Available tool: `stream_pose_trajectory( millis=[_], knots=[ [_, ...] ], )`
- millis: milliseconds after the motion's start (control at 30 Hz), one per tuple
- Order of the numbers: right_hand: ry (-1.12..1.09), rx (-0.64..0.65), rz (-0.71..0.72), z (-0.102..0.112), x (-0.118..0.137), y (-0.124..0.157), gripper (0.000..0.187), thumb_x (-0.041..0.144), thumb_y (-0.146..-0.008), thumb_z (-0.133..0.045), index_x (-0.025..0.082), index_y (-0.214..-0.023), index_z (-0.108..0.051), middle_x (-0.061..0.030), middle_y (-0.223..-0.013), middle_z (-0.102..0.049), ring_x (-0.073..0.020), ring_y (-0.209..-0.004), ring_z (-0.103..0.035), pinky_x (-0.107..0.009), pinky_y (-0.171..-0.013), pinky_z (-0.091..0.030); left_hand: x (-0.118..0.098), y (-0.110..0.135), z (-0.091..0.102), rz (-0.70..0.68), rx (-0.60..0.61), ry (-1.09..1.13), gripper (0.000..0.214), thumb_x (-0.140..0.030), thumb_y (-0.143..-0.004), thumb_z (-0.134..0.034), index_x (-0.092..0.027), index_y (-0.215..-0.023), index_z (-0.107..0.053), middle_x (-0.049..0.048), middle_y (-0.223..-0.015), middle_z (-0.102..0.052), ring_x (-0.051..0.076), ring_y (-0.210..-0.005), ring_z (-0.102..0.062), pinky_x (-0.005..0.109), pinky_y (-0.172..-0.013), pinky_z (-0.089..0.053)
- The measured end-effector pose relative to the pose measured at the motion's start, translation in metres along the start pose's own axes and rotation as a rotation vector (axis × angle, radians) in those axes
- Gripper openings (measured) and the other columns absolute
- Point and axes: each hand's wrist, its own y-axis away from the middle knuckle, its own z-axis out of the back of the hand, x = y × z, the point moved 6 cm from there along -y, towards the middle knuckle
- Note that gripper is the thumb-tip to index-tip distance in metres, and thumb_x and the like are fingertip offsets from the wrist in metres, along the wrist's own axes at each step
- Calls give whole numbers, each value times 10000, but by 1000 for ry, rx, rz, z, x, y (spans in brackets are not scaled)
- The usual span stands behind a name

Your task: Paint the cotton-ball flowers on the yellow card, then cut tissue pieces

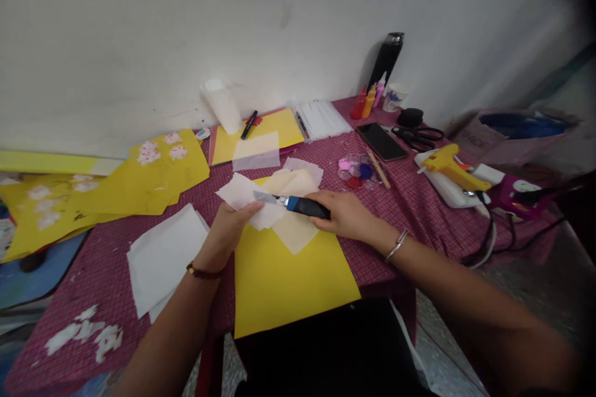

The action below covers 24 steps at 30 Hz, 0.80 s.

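Observation:
My right hand (342, 214) is closed around the black and blue handle of a knife (305, 206), with its metal blade pointing left. The blade lies against a piece of thin white paper (239, 189). My left hand (233, 223) pinches that paper at its lower left, thumb close to the blade's tip. Under both hands, more thin white and cream paper pieces (295, 232) overlap on a yellow sheet (293, 279). That sheet reaches the table's front edge.
White sheets (167, 254) and torn scraps (84, 332) lie left, near decorated yellow sheets (158, 173). A paint palette (358, 170), phone (382, 141), scissors (418, 136) and yellow glue gun (454, 167) sit right. A black bottle (386, 61) stands by the wall.

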Motion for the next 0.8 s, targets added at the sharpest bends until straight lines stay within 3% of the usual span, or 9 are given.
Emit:
stream_pose_trajectory(
  millis=[433, 600, 800],
  knots=[
    [-12, -82, 9, 4, 3, 0, 438, 268, -835, -586, 188, -1266, -574, -77, -1226, -670, -221, -1074, -651, -329, -894, -504, -3, 12, -32, -105, 123, -117, 455, -329, -646, -802, -169, -1055, -685, 95, -1158, -699, 272, -1127, -611, 376, -987, -474],
    [19, -93, 26, 6, 3, 1, 435, 278, -839, -585, 197, -1266, -576, -83, -1204, -678, -224, -1037, -664, -338, -871, -513, 5, 4, -29, -36, 279, 110, 571, -336, -597, -836, -186, -1117, -655, 110, -1197, -681, 289, -1135, -613, 397, -970, -488],
    [53, -111, -1, 6, 2, 0, 416, 284, -840, -589, 189, -1245, -593, -84, -1180, -688, -233, -997, -676, -351, -855, -524, -3, 12, -34, -23, 313, 397, 640, -321, -620, -830, -212, -1207, -601, 100, -1210, -678, 284, -1171, -600, 415, -999, -477]
  ],
)
